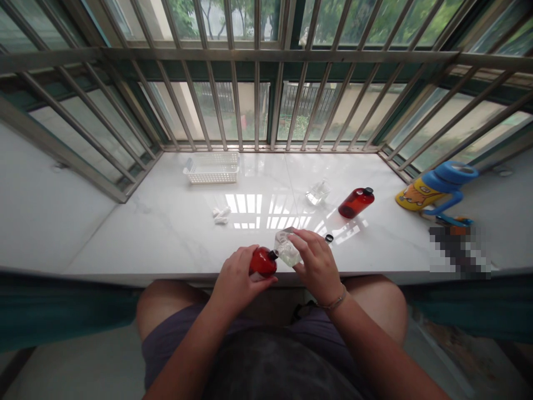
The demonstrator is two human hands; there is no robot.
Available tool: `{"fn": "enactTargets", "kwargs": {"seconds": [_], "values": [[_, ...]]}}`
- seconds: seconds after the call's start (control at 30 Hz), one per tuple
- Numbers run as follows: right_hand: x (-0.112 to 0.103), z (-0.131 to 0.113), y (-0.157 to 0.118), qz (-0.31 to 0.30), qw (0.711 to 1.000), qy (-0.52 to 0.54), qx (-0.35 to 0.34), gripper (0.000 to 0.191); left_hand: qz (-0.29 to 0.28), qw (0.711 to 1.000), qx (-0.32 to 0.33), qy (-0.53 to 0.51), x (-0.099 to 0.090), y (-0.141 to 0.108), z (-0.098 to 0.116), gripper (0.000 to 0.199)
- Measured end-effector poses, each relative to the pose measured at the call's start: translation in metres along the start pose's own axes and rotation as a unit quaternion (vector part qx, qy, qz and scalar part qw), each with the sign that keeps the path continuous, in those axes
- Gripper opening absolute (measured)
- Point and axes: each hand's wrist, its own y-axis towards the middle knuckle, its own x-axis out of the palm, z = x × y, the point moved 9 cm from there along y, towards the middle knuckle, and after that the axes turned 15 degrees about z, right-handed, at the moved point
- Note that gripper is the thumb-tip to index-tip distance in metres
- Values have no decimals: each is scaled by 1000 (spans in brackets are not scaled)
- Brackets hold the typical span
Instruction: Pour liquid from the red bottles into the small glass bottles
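My left hand (234,275) is wrapped round a dark red bottle (263,264) near the counter's front edge. The bottle is tilted, its black-topped neck pointing right. In my right hand (320,264) is a clear glass bottle (285,249), also tilted, with its mouth close to the red bottle's neck. Whether the two touch, I cannot tell. A small black cap (329,238) lies on the counter just beyond my right hand. Farther back, a second red bottle (353,204) with a black cap lies or leans to the right, near another clear glass container (317,192).
A white perforated basket (213,176) stands at the back left of the white marble counter (158,222). Several small white pieces (221,215) lie before it. At right are a yellow-and-blue flask (428,189) and a pixelated dark item (458,250). Metal window bars (256,111) border the back.
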Motion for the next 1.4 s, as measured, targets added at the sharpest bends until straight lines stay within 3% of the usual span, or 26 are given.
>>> {"fn": "enactTargets", "kwargs": {"seconds": [1.1,1.4], "values": [[-2,-4,4,4,1000,-12,-10,66,13,999,-13,-38,0,-1,-4,77],[2,-1,4,-2,1000,-14,-7,74,8,999,-15,-41,3,2,-6,78]]}}
